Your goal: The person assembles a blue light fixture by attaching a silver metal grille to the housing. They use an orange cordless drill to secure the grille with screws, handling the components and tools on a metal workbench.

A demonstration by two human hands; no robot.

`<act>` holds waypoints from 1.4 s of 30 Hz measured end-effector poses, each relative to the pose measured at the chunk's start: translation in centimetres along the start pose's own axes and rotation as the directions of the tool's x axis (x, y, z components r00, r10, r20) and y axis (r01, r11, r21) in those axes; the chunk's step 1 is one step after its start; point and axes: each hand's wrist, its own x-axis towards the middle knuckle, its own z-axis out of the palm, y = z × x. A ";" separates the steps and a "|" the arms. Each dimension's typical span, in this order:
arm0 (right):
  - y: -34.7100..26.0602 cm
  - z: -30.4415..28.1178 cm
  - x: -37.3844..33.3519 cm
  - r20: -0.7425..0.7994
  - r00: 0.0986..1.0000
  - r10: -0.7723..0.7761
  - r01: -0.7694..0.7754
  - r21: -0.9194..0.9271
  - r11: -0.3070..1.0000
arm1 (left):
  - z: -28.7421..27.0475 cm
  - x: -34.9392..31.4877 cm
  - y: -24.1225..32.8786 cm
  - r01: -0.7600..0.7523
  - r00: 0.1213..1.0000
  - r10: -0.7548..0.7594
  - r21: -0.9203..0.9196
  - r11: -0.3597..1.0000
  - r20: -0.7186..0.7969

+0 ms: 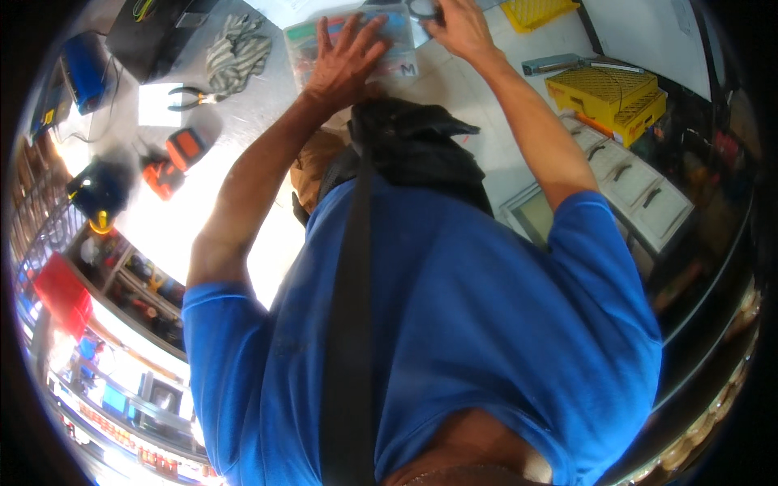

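Observation:
My left hand (347,66) lies with fingers spread on a clear plastic case (403,46). Green, blue and red pieces show through its lid. To the right of the case, my right hand (463,31) is closed at the edge of a small round thing with a dark rim (423,10). Its kind is hard to make out at the top edge of the picture, and part of it is cut off. Just below the case, a black cloth or bag (413,134) bunches in front of my body.
Left on the bench: a striped grey glove (237,55), pliers (193,99), white paper (160,107), an orange-and-black tool (164,176) and a black box (158,36). Right: a yellow perforated case (608,95), a yellow tray (536,12) and a white drawer unit (628,180).

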 end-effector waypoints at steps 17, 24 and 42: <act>-1.0 0.5 -3.4 -0.063 0.956 0.285 -0.267 0.204 0.942 | -0.4 -0.3 1.0 0.037 0.999 -0.039 -0.115 0.993 -0.012; -1.5 0.2 -2.4 -0.020 0.938 0.346 -0.334 0.217 0.917 | -2.7 2.2 1.1 0.243 0.970 -0.237 -0.154 0.958 0.059; -0.9 1.0 -2.1 -0.001 0.920 0.391 -0.385 0.173 0.907 | -2.6 5.5 4.1 0.360 0.891 -0.386 0.148 0.921 0.237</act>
